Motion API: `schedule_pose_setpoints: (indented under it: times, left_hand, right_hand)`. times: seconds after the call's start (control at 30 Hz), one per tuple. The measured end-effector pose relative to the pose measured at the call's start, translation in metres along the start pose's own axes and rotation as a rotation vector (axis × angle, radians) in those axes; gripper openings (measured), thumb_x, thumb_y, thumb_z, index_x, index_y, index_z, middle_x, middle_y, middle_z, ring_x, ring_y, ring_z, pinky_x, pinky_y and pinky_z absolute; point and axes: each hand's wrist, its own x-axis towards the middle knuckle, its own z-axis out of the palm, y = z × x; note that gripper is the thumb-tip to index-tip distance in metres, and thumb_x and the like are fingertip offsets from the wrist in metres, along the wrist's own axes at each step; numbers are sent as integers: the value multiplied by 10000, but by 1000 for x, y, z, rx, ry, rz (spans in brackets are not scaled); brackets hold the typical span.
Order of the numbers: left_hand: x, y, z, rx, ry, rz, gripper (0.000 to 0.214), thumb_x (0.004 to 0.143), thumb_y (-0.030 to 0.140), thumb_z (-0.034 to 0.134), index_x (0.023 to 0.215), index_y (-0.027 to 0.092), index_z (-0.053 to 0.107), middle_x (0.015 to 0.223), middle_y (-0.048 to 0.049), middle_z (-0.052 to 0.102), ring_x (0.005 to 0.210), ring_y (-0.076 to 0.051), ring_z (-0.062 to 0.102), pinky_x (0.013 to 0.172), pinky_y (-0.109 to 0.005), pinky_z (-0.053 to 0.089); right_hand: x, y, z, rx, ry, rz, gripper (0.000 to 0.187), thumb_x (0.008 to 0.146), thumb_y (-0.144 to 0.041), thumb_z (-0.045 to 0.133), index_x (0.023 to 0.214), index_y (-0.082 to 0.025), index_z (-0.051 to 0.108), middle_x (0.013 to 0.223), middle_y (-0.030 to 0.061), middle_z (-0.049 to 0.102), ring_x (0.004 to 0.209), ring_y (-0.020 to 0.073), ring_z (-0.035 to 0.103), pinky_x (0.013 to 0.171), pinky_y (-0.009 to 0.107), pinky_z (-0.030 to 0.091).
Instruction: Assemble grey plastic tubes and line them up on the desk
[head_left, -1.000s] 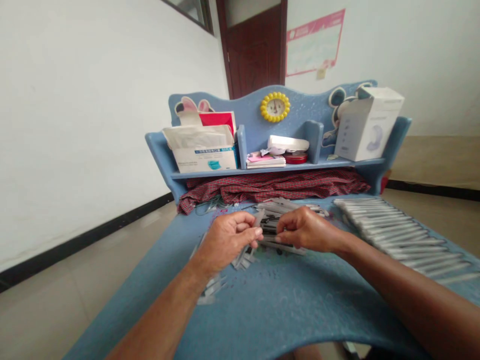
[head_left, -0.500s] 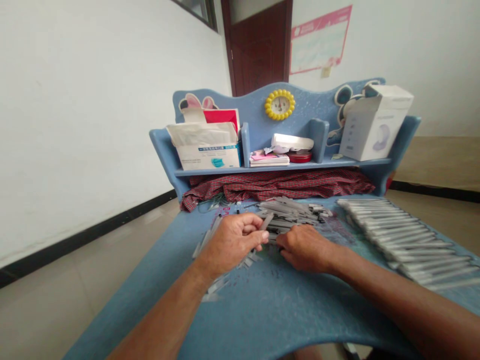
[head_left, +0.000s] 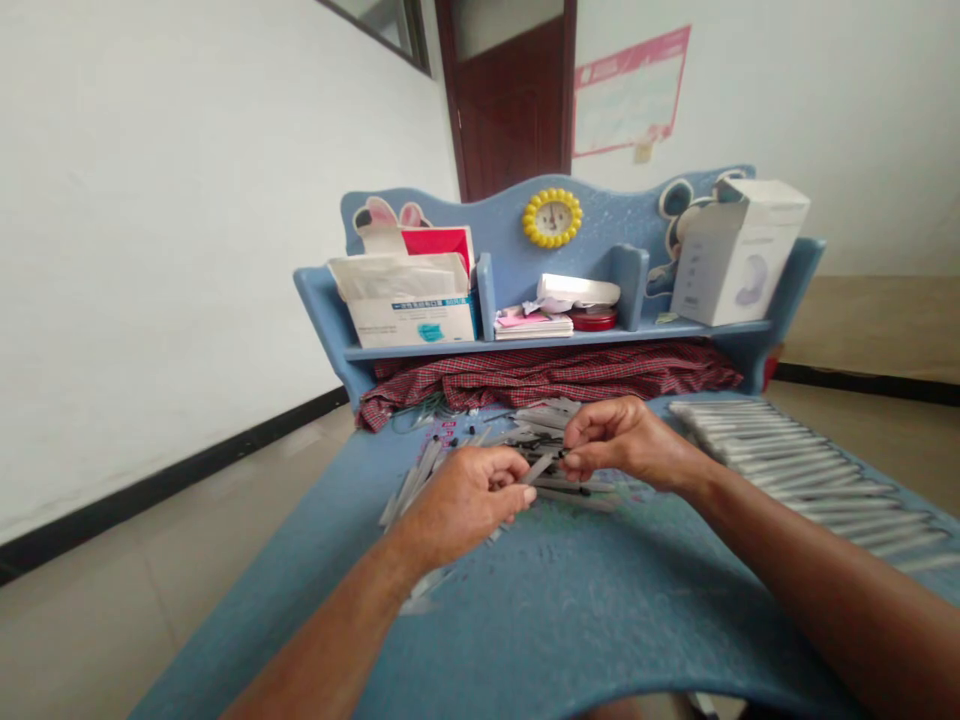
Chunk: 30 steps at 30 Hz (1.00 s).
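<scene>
My left hand [head_left: 476, 497] is closed, with a short, frosted pen cap or tube [head_left: 538, 468] pinched between thumb and fingers and pointing up to the right. At its far end my right hand [head_left: 619, 442] is closed in a pinch at a small dark piece [head_left: 559, 453], too small to name for certain. Behind and beneath the hands spreads a heap of translucent pen parts [head_left: 544, 415], some with black ends. More clear tubes [head_left: 415, 485] lie left of my left hand, partly hidden by it.
Finished-looking pens [head_left: 795, 465] lie in a row on the right of the blue table [head_left: 525, 620]. Red checked cloth [head_left: 555, 372] is bunched under the shelf [head_left: 420, 351]. A mask box [head_left: 409, 310] and a white box [head_left: 739, 255] stand on it.
My right hand has risen from the tabletop near the heap and come to the end of the piece in my left hand. The left hand keeps its grip, slightly lower in view.
</scene>
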Motion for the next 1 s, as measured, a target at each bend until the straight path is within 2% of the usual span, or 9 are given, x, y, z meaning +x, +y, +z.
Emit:
schedule_pose_setpoints:
  times: [0.53,0.7,1.0]
  left_hand:
    - [-1,2,0,50,-34,-11,135,738,257,563,764,147,636,560,25,574,514,-104,519,506,-209,383]
    - [-1,2,1,63,-40,-30,139,734,259,562,756,145,639,554,23,574,509,-104,514,496,-209,382]
    - [-2,2,-1,-121,-117,-87,156,718,286,583,770,143,616,600,0,641,481,-91,521,491,-203,411]
  right_hand:
    - [0,2,4,-7,-32,-14,174,617,-273,757,659,-143,650,531,-15,635,440,82,549,461,197,471]
    - [0,4,5,-23,-47,-10,120,622,-220,741,658,-146,653,531,-23,624,447,74,537,470,187,462]
    - [-1,3,6,-1,-77,30,133,610,-241,747,648,-151,656,531,-18,638,442,83,560,474,196,488]
